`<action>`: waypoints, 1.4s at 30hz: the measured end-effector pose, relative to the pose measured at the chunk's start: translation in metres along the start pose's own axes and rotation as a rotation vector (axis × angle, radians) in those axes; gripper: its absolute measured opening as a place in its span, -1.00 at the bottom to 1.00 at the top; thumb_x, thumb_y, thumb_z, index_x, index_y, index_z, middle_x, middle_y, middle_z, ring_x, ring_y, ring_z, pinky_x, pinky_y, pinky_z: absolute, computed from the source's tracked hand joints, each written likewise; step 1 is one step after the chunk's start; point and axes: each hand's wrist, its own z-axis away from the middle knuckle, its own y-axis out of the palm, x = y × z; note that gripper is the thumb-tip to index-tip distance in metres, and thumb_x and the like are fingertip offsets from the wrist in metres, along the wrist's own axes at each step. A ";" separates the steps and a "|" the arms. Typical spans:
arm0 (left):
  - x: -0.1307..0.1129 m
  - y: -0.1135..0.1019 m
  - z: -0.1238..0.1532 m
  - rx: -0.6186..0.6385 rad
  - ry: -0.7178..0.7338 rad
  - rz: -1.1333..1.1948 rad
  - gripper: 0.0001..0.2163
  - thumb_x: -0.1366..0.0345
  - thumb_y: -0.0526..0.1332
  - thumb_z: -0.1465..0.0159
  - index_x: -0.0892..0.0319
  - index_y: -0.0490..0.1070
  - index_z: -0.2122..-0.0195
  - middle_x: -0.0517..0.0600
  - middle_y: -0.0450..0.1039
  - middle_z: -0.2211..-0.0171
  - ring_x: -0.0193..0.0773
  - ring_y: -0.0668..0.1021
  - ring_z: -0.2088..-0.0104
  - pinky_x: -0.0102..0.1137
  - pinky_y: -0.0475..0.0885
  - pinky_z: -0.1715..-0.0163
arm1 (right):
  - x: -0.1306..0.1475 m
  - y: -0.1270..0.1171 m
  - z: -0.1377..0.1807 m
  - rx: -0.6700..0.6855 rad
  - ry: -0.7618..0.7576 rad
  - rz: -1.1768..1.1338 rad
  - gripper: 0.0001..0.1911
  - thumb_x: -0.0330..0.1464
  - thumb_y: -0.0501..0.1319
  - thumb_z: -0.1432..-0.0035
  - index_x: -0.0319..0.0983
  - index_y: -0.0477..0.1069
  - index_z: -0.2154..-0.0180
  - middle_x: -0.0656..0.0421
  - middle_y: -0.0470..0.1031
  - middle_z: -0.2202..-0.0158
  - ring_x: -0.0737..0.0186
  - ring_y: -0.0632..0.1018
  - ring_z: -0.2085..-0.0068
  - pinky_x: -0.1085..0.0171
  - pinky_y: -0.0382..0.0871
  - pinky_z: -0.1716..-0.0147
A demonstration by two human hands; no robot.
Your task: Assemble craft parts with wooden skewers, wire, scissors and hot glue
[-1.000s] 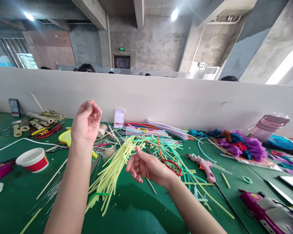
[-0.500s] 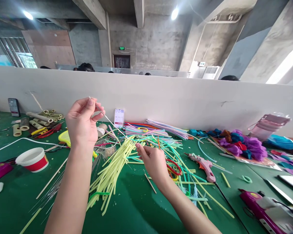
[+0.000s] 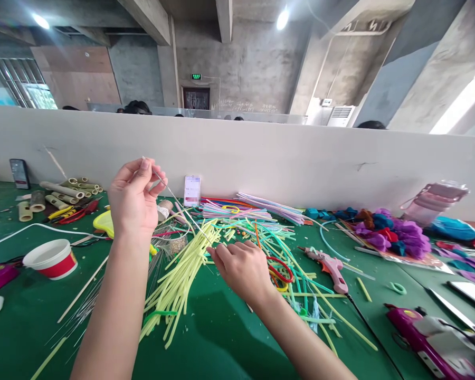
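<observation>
My left hand [image 3: 134, 198] is raised above the green table [image 3: 221, 338], its fingers pinched on the upper end of a thin metal wire [image 3: 174, 198] that slants down to the right. Lower down, my right hand [image 3: 241, 269] is palm down over the pile of pale yellow tubes [image 3: 182, 274], fingers curled at the wire's lower end near the tubes. What its fingertips hold is hidden. Red-handled scissors [image 3: 279, 272] lie just right of that hand.
A pink glue gun [image 3: 328, 266], coloured straws [image 3: 261, 208] and purple fluff [image 3: 404, 237] lie to the right. A phone [image 3: 192, 190] leans on the white partition [image 3: 301, 163]. Left are a red-and-white cup [image 3: 51, 258], bamboo pieces [image 3: 63, 190] and loose wires [image 3: 83, 306]. Another glue gun [image 3: 427, 338] is near right.
My right hand turned from palm up to palm down and moved forward onto the yellow tubes at the wire's lower end. My left hand stayed raised, holding the wire.
</observation>
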 end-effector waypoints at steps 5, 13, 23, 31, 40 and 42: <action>0.000 0.000 -0.001 0.020 -0.044 0.028 -0.91 0.39 0.36 -0.21 0.11 0.60 0.43 -0.10 0.49 0.50 -0.45 0.53 0.50 -0.60 0.49 0.48 | 0.002 -0.013 -0.004 0.228 0.047 -0.469 -0.57 -0.35 0.09 -0.34 -0.23 0.19 0.61 0.29 0.23 0.64 0.39 0.22 0.56 0.30 0.00 0.47; -0.005 -0.008 -0.016 -0.097 -0.241 0.232 -0.68 0.59 0.15 -0.35 0.20 0.53 0.51 -0.10 0.50 0.52 -0.53 0.52 0.52 -0.67 0.49 0.48 | -0.013 -0.025 -0.011 0.604 0.350 -1.392 -0.50 -0.13 0.28 -0.22 -0.21 0.13 0.58 0.36 0.03 0.60 0.44 0.07 0.55 0.35 -0.08 0.59; 0.001 -0.010 -0.020 -0.147 -0.311 0.263 -0.64 0.58 0.09 -0.40 0.22 0.53 0.49 -0.10 0.50 0.54 -0.55 0.53 0.52 -0.68 0.49 0.50 | -0.012 -0.019 -0.011 0.628 0.463 -1.673 -0.61 -0.07 0.34 -0.16 -0.17 0.27 0.19 0.44 0.15 0.59 0.47 0.15 0.61 0.45 0.01 0.66; 0.005 -0.012 -0.021 -0.128 -0.278 0.257 -0.60 0.62 0.07 -0.37 0.19 0.53 0.53 -0.10 0.53 0.49 -0.54 0.56 0.53 -0.71 0.51 0.50 | -0.014 -0.020 -0.011 0.644 0.390 -1.499 -0.67 -0.12 0.25 -0.27 -0.28 0.50 0.30 0.32 0.29 0.59 0.45 0.34 0.59 0.44 0.20 0.61; 0.007 -0.013 -0.021 -0.122 -0.252 0.225 -0.63 0.61 0.11 -0.36 0.18 0.54 0.52 -0.10 0.53 0.47 -0.54 0.56 0.51 -0.72 0.53 0.49 | -0.013 -0.023 -0.013 0.688 0.408 -1.446 -0.62 -0.08 0.33 -0.17 -0.29 0.52 0.24 0.26 0.39 0.51 0.43 0.40 0.53 0.44 0.27 0.57; 0.007 -0.014 -0.022 -0.124 -0.240 0.209 -0.64 0.61 0.12 -0.34 0.17 0.54 0.52 -0.09 0.53 0.46 -0.54 0.57 0.49 -0.72 0.52 0.47 | -0.015 -0.025 -0.013 0.701 0.425 -1.398 -0.59 -0.05 0.32 -0.17 -0.28 0.52 0.19 0.22 0.46 0.48 0.40 0.45 0.51 0.42 0.31 0.54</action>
